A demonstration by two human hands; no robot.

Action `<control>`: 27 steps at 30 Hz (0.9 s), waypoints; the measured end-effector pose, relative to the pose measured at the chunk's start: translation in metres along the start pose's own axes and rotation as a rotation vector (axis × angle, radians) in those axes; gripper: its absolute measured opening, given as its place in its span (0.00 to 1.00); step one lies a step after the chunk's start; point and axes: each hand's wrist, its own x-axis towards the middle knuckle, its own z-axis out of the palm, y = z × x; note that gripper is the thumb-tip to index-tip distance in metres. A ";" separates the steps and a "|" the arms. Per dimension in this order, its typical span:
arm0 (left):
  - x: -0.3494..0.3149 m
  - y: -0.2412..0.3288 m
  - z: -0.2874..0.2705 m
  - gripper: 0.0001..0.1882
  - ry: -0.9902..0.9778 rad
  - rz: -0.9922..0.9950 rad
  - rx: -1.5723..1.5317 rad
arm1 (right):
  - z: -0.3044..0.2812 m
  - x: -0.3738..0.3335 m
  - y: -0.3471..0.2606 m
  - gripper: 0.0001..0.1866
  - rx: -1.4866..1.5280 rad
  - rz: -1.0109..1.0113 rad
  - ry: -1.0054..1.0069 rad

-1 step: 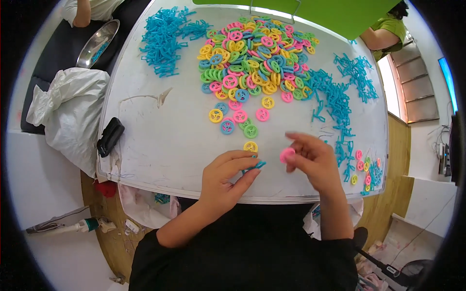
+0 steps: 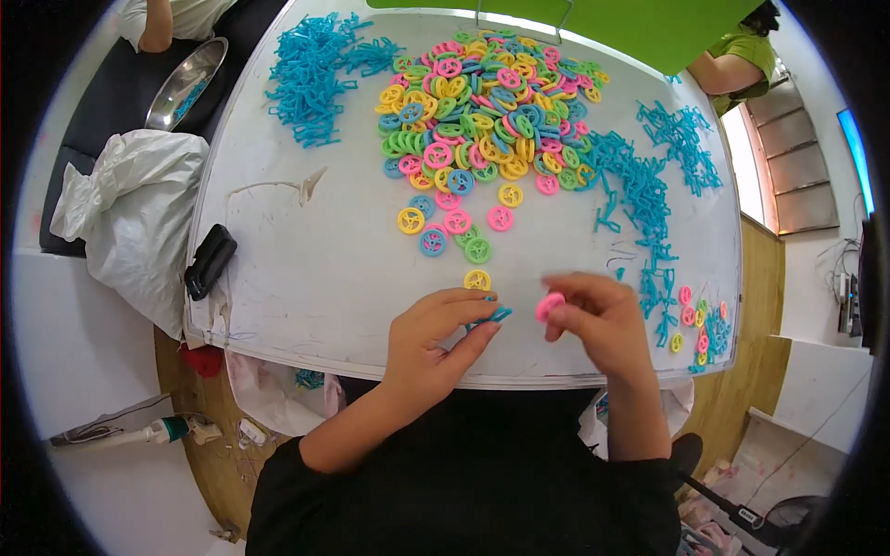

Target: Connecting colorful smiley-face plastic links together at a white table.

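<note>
My left hand (image 2: pixel 433 338) pinches a small blue plastic piece (image 2: pixel 489 320) between thumb and forefinger, near the table's front edge. To its right, my right hand (image 2: pixel 596 320) grips a small pink plastic wheel (image 2: pixel 549 307) by its rim, apart from the blue piece. A yellow wheel (image 2: pixel 477 281) lies just beyond my left fingertips. Farther off is a green wheel (image 2: pixel 477 250), among several loose wheels. Behind them spreads a large heap of pink, yellow, green and blue wheels (image 2: pixel 491 116).
Blue plastic pieces lie piled at the far left (image 2: pixel 311 83) and on the right (image 2: pixel 640 195). A black object (image 2: pixel 211 262) rests on the table's left edge, near a white sack (image 2: pixel 139 213). A metal bowl (image 2: pixel 188 83) stands beyond. Two people sit at the far side.
My right hand has come slightly nearer to me with the pink wheel, which now looks more tilted. My left hand has hardly moved.
</note>
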 end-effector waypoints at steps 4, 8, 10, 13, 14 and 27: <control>0.000 -0.004 0.015 0.13 -0.038 -0.040 -0.163 | 0.007 -0.009 0.025 0.08 0.350 0.049 -0.106; -0.004 -0.001 0.019 0.11 0.002 -0.129 -0.151 | 0.026 -0.008 0.028 0.06 0.683 0.117 -0.059; -0.002 0.001 0.020 0.11 0.060 -0.133 -0.185 | 0.028 -0.008 0.026 0.05 0.775 0.119 -0.065; 0.001 0.003 0.017 0.12 0.062 -0.031 -0.060 | 0.028 -0.010 0.022 0.05 0.796 0.167 -0.088; 0.001 0.003 0.018 0.12 0.059 -0.030 -0.062 | 0.028 -0.010 0.024 0.05 0.756 0.147 -0.066; 0.002 0.005 0.022 0.17 0.109 0.357 0.347 | 0.046 -0.014 0.018 0.05 0.464 0.005 0.180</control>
